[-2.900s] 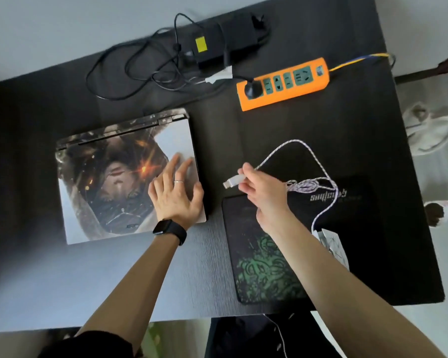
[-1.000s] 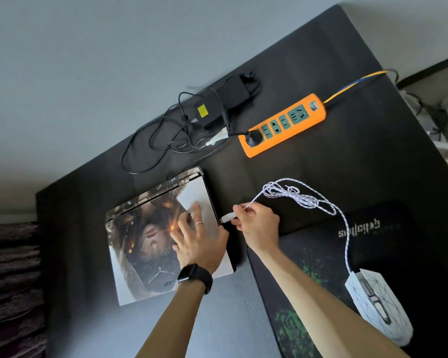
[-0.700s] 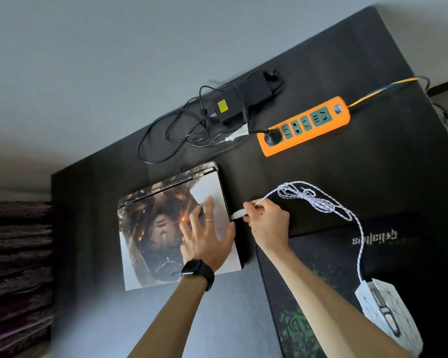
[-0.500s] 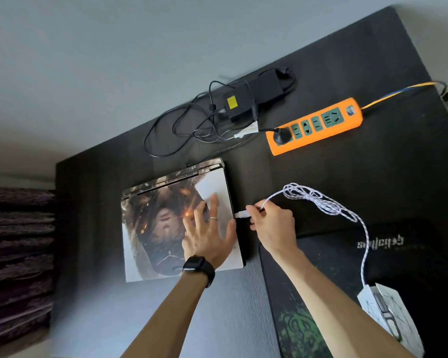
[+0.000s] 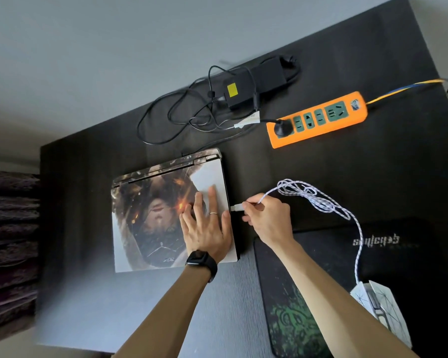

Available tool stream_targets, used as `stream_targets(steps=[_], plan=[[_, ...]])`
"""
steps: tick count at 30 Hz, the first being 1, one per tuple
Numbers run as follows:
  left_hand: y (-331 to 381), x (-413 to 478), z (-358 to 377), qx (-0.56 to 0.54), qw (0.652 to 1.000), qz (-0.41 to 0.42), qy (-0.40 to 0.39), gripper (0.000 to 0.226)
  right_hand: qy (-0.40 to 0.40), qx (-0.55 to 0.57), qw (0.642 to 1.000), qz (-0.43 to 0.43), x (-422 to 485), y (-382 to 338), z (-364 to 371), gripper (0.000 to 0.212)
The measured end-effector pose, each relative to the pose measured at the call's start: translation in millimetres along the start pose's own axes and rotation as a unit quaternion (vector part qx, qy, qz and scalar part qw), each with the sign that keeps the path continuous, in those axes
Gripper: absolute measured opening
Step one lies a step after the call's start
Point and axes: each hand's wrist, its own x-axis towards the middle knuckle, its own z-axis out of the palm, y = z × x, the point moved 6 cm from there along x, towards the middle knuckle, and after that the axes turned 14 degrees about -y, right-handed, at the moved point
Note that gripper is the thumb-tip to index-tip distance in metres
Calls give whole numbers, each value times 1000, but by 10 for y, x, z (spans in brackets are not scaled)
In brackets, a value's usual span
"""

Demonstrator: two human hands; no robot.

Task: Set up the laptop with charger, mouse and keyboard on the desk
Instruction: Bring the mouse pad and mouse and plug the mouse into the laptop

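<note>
In the head view, the closed laptop point(image 5: 150, 223) lies flat at centre-left of the frame on the dark desk point(image 5: 373, 177). Our left hand point(image 5: 204, 228) rests on the right part of its lid with fingers straight and spread, gripping nothing. We judge the laptop fairly heavy and rigid with a slick printed lid, so a flat palm pressing down should be enough to steady it against a sideways push.

Just right of the lid's edge, our right hand point(image 5: 267, 218) pinches the USB plug point(image 5: 236, 208) of the mouse between thumb and curled fingers. The white tip pokes out leftward and meets the laptop's right side. We cannot tell whether it is seated in a port.

The plug looks small, light and stiff. It is best held by its moulded body just behind the metal end, as it is held here. The braided cable point(image 5: 321, 202) is soft and limp, loops loosely at centre-right, and offers nothing to push with. It runs down to the white mouse point(image 5: 380, 306) on the mouse pad point(image 5: 308, 306) at lower right.

The charger brick point(image 5: 256, 81) and the orange power strip point(image 5: 318, 120) sit at the top, well apart from both hands.
</note>
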Motion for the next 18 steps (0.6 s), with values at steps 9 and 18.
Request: stream_targets(steps=[9,18], plan=[[-8,14,31,9,1000,0,-8,67,-39,-80,995,-53,-56,-42,7,21],[-20,13,44,3,1000,6,5,68,1,1,998,-61,-218,-3,-36,5]])
